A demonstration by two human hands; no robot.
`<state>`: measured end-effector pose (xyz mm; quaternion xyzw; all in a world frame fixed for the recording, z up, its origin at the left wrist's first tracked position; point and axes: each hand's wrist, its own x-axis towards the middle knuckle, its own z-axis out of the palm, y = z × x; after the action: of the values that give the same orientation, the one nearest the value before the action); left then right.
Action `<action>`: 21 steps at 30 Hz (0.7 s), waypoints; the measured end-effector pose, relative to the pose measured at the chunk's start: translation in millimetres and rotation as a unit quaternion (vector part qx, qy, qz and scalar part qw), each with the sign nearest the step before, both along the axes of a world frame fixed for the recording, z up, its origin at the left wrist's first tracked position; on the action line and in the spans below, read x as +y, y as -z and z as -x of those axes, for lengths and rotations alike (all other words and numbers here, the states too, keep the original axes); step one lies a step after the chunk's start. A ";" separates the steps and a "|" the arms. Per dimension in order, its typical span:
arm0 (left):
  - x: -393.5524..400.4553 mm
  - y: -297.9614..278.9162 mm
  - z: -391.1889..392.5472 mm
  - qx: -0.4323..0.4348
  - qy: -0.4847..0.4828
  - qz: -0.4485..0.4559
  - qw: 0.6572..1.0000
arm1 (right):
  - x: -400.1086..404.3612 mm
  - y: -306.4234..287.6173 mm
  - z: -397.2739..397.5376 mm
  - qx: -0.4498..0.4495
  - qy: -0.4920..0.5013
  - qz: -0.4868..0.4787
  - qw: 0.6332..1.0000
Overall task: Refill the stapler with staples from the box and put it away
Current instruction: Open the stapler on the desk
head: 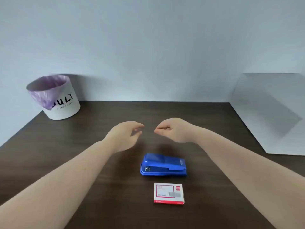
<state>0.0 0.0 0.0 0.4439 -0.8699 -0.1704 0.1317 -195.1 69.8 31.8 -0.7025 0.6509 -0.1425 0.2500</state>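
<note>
A blue stapler [163, 164] lies closed on the dark wooden table [82, 204], its mouth pointing left. Just in front of it sits a small white and red staple box [168, 193], lid shut. Both my hands hover above the table beyond the stapler, touching neither object. My left hand [125, 134] holds nothing, its fingers loosely curved and apart. My right hand [171, 129] is empty too, with its fingers curled in and its fingertips pointing at the left hand.
A white bin [56, 100] with a purple liner stands at the table's back left corner. A pale grey box-like shape [270, 113] occupies the right side. A plain wall rises behind the table.
</note>
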 end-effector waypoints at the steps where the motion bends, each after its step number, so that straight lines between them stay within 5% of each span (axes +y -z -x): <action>1: 2.4 10.7 0.9 0.014 -0.006 -0.009 1.000 | 2.5 9.3 0.0 -0.005 0.003 0.014 1.000; 13: 84.3 42.9 -24.1 0.116 -0.017 -0.129 0.985 | 77.1 31.6 -36.5 -0.031 -0.002 0.094 0.995; 17: 97.4 48.8 -27.4 0.089 0.010 -0.100 0.991 | 74.2 36.6 -52.7 0.091 -0.048 0.105 0.989; 21: 96.5 56.0 -24.9 0.070 -0.010 -0.019 0.997 | 70.8 40.5 -56.9 0.063 -0.032 0.144 0.987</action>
<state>24.9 96.5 -56.0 0.4418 -0.8507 -0.2161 0.1854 -138.2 140.7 -8.7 -0.7593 0.6151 -0.1819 0.1096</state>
